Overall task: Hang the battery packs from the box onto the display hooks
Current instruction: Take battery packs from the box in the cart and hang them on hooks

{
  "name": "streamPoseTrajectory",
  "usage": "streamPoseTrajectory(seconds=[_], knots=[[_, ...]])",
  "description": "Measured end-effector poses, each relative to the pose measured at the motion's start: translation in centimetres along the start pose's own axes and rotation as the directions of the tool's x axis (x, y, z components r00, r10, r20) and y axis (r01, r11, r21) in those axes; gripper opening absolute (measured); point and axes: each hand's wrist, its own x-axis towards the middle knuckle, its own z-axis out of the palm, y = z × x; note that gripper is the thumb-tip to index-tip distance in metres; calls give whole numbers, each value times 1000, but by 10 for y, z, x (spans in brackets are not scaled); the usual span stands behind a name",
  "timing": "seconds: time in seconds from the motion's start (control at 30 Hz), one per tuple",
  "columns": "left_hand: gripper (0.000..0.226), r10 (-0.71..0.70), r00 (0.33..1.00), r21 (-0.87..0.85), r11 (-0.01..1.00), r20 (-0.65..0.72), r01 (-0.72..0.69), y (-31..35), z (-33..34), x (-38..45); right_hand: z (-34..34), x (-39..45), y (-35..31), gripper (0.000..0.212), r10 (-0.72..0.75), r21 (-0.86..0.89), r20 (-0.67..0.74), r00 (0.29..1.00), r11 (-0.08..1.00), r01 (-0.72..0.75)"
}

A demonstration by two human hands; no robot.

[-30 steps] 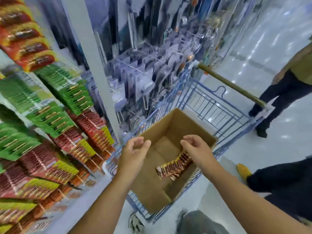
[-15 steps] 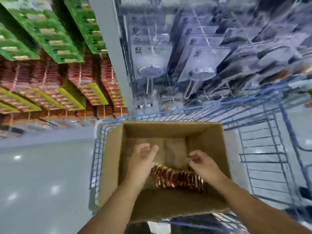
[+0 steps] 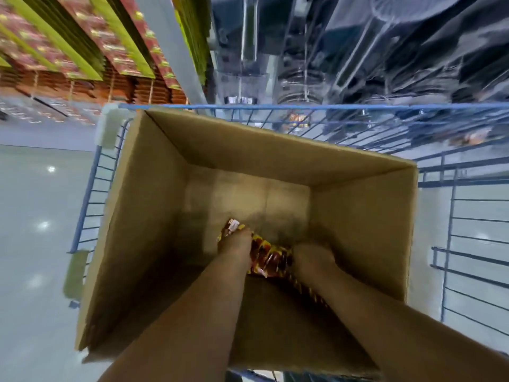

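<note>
Head view looks straight down into an open cardboard box standing in a blue wire cart. Both forearms reach down into the box. The left hand is at the bottom, resting on the left end of a row of red and yellow battery packs; one pack end sticks up just beyond its fingertips. Whether its fingers curl round a pack or only lie on it cannot be told, since the hand hides them. The right hand sits just to the right of the same row, touching the packs, its knuckles up and fingers bent downward out of sight; its grip cannot be told either. The packs lie between the two hands, and more of the row shows under the right wrist, against the near wall of the box. Beyond the hands, past the cart's far rim, hang rows of red and green packs on display hooks, blurred.
</note>
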Motion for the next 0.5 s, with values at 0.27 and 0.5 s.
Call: streamPoseTrajectory(seconds=[0.27,0.5], knots=[[46,-180,980,142,976,90,166,-14,45,52,12,32,-21,40,47,-299,-13,999,953,-49],[84,-2,997,148,989,-79,14,-50,47,132,3,42,-12,34,133,-290,29,991,949,-119]])
